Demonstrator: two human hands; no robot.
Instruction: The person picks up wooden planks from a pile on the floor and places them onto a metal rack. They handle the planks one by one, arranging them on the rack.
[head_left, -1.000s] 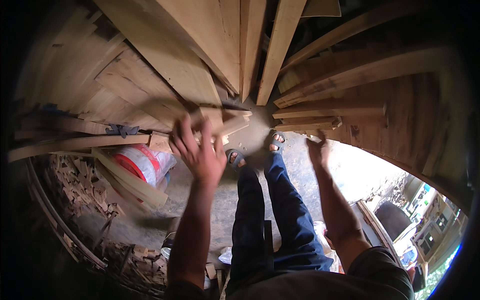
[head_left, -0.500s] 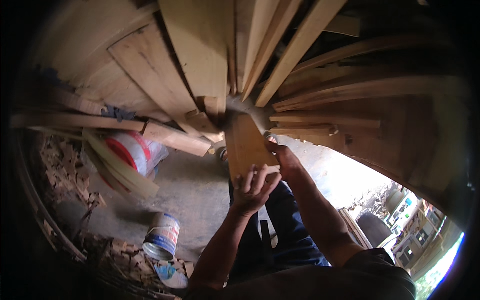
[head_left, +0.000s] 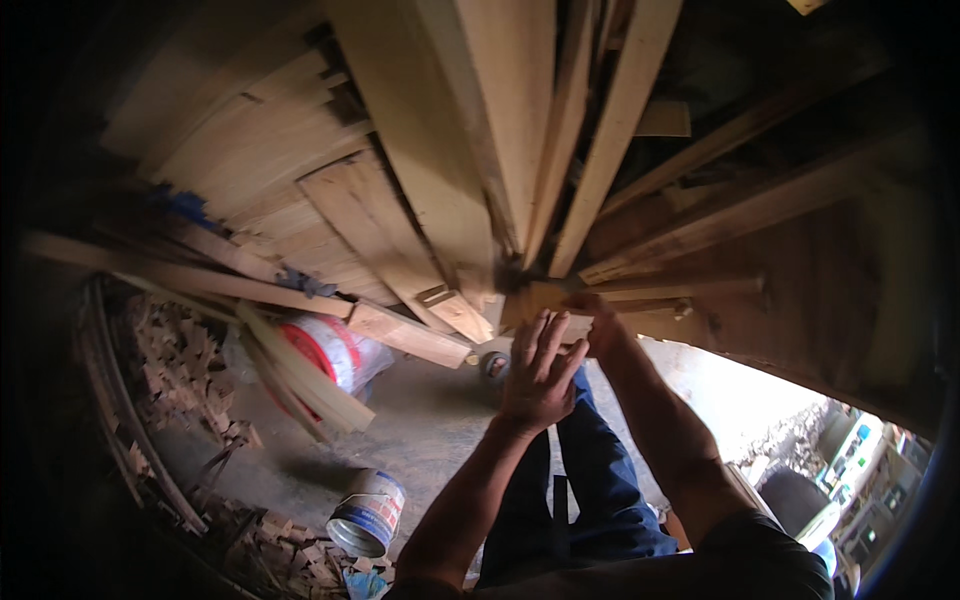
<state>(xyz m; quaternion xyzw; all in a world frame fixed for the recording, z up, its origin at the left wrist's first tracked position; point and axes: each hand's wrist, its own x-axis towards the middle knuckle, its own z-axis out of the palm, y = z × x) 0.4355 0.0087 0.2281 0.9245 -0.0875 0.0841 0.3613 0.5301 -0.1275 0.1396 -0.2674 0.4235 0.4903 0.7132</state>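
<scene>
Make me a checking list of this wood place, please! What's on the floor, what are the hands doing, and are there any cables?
Surface: grey floor, brightly lit on the right.
Job's things: one board, at both hands.
Clutter: scraps heaped on the left; a pail; a red and white bucket with wood strips beside it.
Hands: left hand has its fingers against the board's near end, grip unclear; right hand holds its right side.
Cables: nothing seen.
Surroundings: long planks ahead; a dark wood panel on the right.
</scene>
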